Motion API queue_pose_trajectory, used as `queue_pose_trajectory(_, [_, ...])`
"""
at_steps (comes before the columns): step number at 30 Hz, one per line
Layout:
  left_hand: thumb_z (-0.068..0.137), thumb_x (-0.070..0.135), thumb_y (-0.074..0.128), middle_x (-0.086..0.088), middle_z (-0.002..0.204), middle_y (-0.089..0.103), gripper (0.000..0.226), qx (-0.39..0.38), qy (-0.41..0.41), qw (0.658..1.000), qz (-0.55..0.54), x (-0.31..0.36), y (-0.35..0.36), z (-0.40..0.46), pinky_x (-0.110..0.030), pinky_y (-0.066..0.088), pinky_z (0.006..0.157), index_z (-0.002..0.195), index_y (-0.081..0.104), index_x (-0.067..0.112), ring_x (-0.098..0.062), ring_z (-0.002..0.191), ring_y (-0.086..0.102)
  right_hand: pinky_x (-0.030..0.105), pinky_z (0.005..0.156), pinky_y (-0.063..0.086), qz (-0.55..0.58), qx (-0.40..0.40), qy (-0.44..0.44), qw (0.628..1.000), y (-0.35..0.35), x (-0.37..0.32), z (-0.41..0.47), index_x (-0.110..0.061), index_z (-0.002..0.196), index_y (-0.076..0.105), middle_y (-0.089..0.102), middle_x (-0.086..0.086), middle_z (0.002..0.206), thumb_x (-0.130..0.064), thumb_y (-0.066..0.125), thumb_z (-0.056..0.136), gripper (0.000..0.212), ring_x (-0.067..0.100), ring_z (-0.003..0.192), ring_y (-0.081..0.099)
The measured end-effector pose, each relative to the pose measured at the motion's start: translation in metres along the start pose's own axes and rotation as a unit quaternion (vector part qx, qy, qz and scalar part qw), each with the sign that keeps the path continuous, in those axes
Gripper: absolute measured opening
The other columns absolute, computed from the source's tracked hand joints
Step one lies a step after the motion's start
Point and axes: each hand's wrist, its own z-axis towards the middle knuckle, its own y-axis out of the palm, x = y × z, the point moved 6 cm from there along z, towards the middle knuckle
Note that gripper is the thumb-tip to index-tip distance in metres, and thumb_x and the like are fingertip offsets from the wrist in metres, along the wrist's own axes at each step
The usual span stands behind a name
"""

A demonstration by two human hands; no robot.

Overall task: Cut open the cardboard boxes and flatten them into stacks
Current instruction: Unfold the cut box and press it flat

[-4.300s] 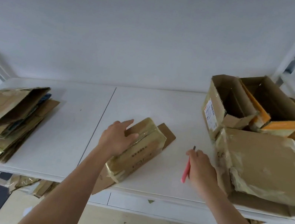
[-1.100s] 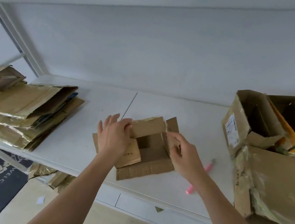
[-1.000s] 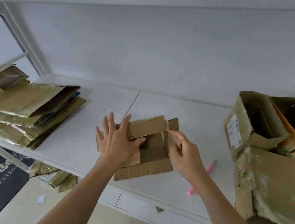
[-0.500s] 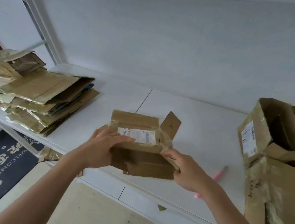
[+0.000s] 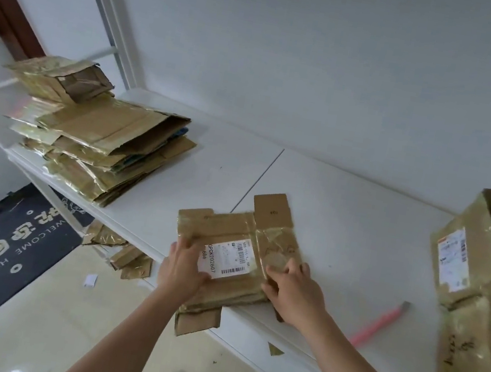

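Spanning the frame is the long white bench point(image 5: 347, 209), and on its left end sits the tall stack of flattened, tape-glossed brown cardboard boxes point(image 5: 98, 145). At the right end stand opened brown cardboard boxes still in shape point(image 5: 485, 258), waiting their turn. Near the front edge in the middle lies the flattened brown cardboard box with a white shipping label point(image 5: 235, 255), one flap hanging over the edge. The left hand point(image 5: 184, 270) grips its near left side, thumb curled onto the label; the right hand point(image 5: 292, 287) presses on its right part with fingers bent over the taped surface. A pink utility knife point(image 5: 377, 323) lies untouched on the bench to the right.

Flattening looks like the step in hand: this box appears cut and collapsed. Next, it likely needs lifting and carrying leftward onto the stack, squared with the sheets there, before the knife is picked up for another box.
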Motion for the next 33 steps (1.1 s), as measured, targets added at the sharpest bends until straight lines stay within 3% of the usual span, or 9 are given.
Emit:
queue_pose_trajectory(3, [0.076,0.028,0.082,-0.011,0.129,0.036,0.071,0.008,-0.091,0.991,-0.097,-0.010,-0.007,0.003,-0.041,0.034,0.104,0.130,0.039,0.013,-0.034,0.127,0.031,0.030,0.083,0.047,-0.020,0.015,-0.009,1.000,0.003,-0.002,-0.001,-0.033,0.144,0.041,0.037,0.000,0.124,-0.048,0.050,0.098,0.049,0.019,0.114,0.036])
queue_pose_trajectory(9, [0.095,0.016,0.051,-0.018,0.112,0.060,0.015,0.073,-0.223,0.905,-0.355,-0.020,-0.017,0.012,-0.046,0.052,0.083,0.104,0.049,0.004,-0.032,0.090,0.057,0.027,0.094,0.046,-0.007,0.058,0.010,0.998,0.008,0.000,-0.008,-0.039,0.146,0.035,0.035,-0.003,0.134,-0.051,0.051,0.096,0.054,0.017,0.122,0.036])
queue_pose_trajectory(11, [0.099,0.022,0.051,-0.016,0.100,0.065,0.016,0.080,-0.210,0.892,-0.393,-0.022,-0.025,0.015,-0.044,0.053,0.077,0.089,0.053,0.010,-0.028,0.077,0.058,0.026,0.092,0.047,0.023,0.070,0.027,0.997,0.009,0.003,-0.009,-0.041,0.144,0.038,0.037,-0.005,0.129,-0.051,0.054,0.094,0.053,0.015,0.122,0.036])
queue_pose_trajectory(16, [0.100,0.011,0.050,-0.011,0.092,0.068,0.009,0.077,-0.151,0.831,-0.530,-0.011,-0.057,0.018,-0.039,0.056,0.065,0.104,0.057,0.014,-0.027,0.078,0.067,0.032,0.102,0.038,0.155,0.140,0.122,0.970,-0.002,-0.005,0.001,-0.030,0.139,0.052,0.036,0.006,0.135,-0.036,0.058,0.096,0.044,0.024,0.125,0.034])
queue_pose_trajectory(21, [0.099,-0.002,0.042,-0.006,0.086,0.064,0.022,0.127,-0.108,0.754,-0.635,-0.006,-0.110,0.029,-0.022,0.044,0.041,0.092,0.052,0.016,-0.016,0.062,0.060,0.044,0.118,0.010,0.323,0.205,0.179,0.907,-0.044,-0.056,0.025,-0.040,0.152,0.024,-0.002,0.013,0.161,-0.055,0.050,0.094,0.066,0.032,0.147,0.001])
queue_pose_trajectory(24, [0.099,-0.001,0.044,-0.006,0.084,0.058,0.023,0.138,-0.102,0.722,-0.671,-0.020,-0.134,0.042,-0.027,0.043,0.050,0.088,0.051,0.017,-0.018,0.067,0.053,0.053,0.118,0.013,0.372,0.246,0.144,0.884,-0.077,-0.093,0.041,-0.038,0.154,0.011,0.000,0.013,0.162,-0.068,0.054,0.082,0.089,0.031,0.149,0.000])
queue_pose_trajectory(28, [0.098,0.002,0.050,-0.007,0.100,0.059,0.014,0.156,-0.136,0.671,-0.712,-0.058,-0.156,0.065,-0.039,0.047,0.070,0.099,0.053,0.016,-0.022,0.082,0.054,0.058,0.109,0.035,0.422,0.258,0.145,0.857,-0.098,-0.144,0.065,-0.051,0.150,0.002,-0.011,0.019,0.159,-0.051,0.073,0.080,0.100,0.044,0.141,0.023])
queue_pose_trajectory(31, [0.099,0.000,0.048,-0.013,0.096,0.051,0.016,0.154,-0.138,0.637,-0.743,-0.089,-0.177,0.085,-0.036,0.046,0.063,0.098,0.049,0.016,-0.027,0.078,0.052,0.046,0.101,0.045,0.466,0.257,0.102,0.840,-0.103,-0.188,0.093,-0.051,0.150,0.004,-0.010,0.013,0.161,-0.039,0.077,0.079,0.103,0.034,0.145,0.021])
queue_pose_trajectory(33, [0.099,0.000,0.049,-0.010,0.091,0.050,0.016,0.157,-0.129,0.622,-0.756,-0.110,-0.197,0.097,-0.035,0.046,0.061,0.099,0.049,0.017,-0.025,0.072,0.052,0.040,0.101,0.042,0.492,0.277,0.055,0.823,-0.109,-0.217,0.118,-0.048,0.151,0.008,0.008,0.009,0.162,-0.029,0.079,0.081,0.102,0.022,0.147,0.018])
